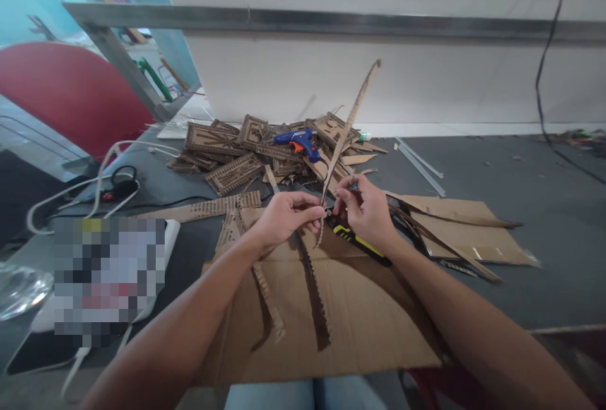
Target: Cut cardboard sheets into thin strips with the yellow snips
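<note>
My left hand point(293, 215) pinches a long thin cardboard strip point(348, 122), which rises up and to the right, its ragged tail curling below the fingers. Close beside it, my right hand point(362, 206) is closed, fingertips near the same strip; what they hold is too small to make out. A yellow and black utility knife point(360, 244) lies beneath the right hand, partly covered. Under both hands is a large cardboard sheet point(369, 328). Loose corrugated strips point(315, 296) lie across it.
Behind the hands, a blue glue gun point(300, 140) rests on a heap of ridged cardboard pieces point(234, 173). Clear glue sticks point(421, 167) and a flat cardboard piece point(466, 227) are to the right. White cables point(100, 176) and a blurred-out device stand at left.
</note>
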Action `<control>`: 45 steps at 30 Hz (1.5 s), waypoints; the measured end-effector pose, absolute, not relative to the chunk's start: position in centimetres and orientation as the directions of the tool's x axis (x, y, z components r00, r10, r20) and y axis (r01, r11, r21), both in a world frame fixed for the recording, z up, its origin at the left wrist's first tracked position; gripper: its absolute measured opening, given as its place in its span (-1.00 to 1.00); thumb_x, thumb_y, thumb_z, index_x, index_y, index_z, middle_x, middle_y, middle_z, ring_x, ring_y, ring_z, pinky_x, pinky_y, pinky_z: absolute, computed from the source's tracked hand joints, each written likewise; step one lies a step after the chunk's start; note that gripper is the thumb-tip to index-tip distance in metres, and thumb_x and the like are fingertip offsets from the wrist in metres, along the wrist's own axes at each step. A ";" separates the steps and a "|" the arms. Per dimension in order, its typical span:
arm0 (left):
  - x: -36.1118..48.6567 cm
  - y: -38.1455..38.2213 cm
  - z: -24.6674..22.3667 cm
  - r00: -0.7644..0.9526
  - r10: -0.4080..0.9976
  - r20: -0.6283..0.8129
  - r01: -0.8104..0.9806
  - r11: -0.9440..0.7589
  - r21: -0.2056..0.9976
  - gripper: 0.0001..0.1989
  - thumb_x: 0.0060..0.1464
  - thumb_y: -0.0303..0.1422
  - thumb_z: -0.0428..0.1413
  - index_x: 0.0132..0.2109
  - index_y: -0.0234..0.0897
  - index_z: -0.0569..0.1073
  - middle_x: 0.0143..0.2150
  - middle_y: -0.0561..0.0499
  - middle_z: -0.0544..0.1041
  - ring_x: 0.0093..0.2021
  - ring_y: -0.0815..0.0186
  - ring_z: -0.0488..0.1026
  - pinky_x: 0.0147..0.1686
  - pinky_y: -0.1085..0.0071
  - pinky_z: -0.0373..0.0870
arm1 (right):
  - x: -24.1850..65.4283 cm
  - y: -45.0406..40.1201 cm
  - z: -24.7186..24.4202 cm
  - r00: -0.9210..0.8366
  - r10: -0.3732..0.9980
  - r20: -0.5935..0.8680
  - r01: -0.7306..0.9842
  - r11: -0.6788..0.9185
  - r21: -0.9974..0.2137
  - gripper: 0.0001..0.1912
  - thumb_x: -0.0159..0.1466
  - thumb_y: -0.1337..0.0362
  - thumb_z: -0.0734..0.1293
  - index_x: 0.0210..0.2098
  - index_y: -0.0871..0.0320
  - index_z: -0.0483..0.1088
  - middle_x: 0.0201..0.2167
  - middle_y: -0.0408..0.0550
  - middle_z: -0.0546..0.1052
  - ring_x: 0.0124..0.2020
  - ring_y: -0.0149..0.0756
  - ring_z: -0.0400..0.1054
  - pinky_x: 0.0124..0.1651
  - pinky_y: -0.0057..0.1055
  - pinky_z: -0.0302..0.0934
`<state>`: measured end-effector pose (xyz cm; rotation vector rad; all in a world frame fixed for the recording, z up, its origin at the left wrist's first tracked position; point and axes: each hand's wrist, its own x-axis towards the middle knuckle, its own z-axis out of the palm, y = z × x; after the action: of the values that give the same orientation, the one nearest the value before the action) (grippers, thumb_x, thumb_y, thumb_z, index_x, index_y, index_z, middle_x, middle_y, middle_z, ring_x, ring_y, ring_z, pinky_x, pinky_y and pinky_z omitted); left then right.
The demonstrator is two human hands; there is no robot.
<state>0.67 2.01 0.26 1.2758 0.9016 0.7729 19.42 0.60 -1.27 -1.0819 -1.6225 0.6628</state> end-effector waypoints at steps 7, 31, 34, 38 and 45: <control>0.6 1.9 0.7 0.492 0.858 -0.150 0.010 0.166 0.986 -0.76 -0.04 -0.33 0.35 -0.31 -0.44 0.55 -0.57 0.05 0.53 -0.59 0.47 0.44 -0.51 0.54 0.47 | 19.6 0.4 -1.0 -0.060 0.882 0.467 0.291 0.463 -0.837 -0.83 0.42 0.16 0.21 -0.27 0.10 0.24 -0.59 -0.22 0.44 -0.62 -0.44 0.36 -0.49 -0.50 0.26; -0.3 1.9 0.6 0.637 0.746 -0.196 0.041 0.221 0.974 -0.71 -0.02 -0.28 0.34 -0.22 -0.42 0.56 -0.45 0.00 0.57 -0.58 0.49 0.43 -0.52 0.55 0.39 | 21.3 1.6 0.1 0.119 0.866 0.487 0.211 0.457 -0.864 -0.66 0.33 -0.06 0.31 -0.29 0.07 0.23 -0.64 -0.25 0.42 -0.67 -0.44 0.33 -0.60 -0.50 0.23; -0.3 2.0 0.6 0.645 0.738 -0.195 0.030 0.231 0.972 -0.70 -0.02 -0.25 0.34 -0.23 -0.42 0.57 -0.44 -0.01 0.57 -0.57 0.50 0.43 -0.52 0.55 0.39 | 21.3 1.7 0.2 0.117 0.872 0.476 0.202 0.448 -0.871 -0.67 0.33 -0.05 0.31 -0.29 0.06 0.22 -0.65 -0.25 0.41 -0.66 -0.42 0.35 -0.60 -0.48 0.24; -0.5 1.9 0.9 0.662 0.720 -0.208 0.032 0.250 0.968 -0.72 -0.04 -0.27 0.36 -0.25 -0.40 0.57 -0.45 0.00 0.56 -0.56 0.49 0.43 -0.52 0.56 0.40 | 22.1 2.1 0.7 0.178 0.861 0.476 0.223 0.436 -0.872 -0.69 0.33 -0.04 0.32 -0.29 0.05 0.23 -0.66 -0.27 0.37 -0.66 -0.40 0.35 -0.60 -0.45 0.25; -0.4 1.2 0.9 0.803 0.525 -0.282 0.148 0.283 0.948 -0.78 -0.07 -0.33 0.37 -0.35 -0.40 0.57 -0.51 0.00 0.54 -0.53 0.43 0.48 -0.49 0.52 0.47 | 28.2 5.2 2.5 0.628 0.608 0.486 0.224 0.456 -0.861 -0.82 0.31 0.24 0.35 -0.37 0.10 0.27 -0.57 -0.24 0.36 -0.66 -0.51 0.27 -0.59 -0.48 0.22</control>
<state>-0.37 1.20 0.88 1.2807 0.6282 0.2760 28.22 5.24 2.53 -1.1053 -0.9009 0.2815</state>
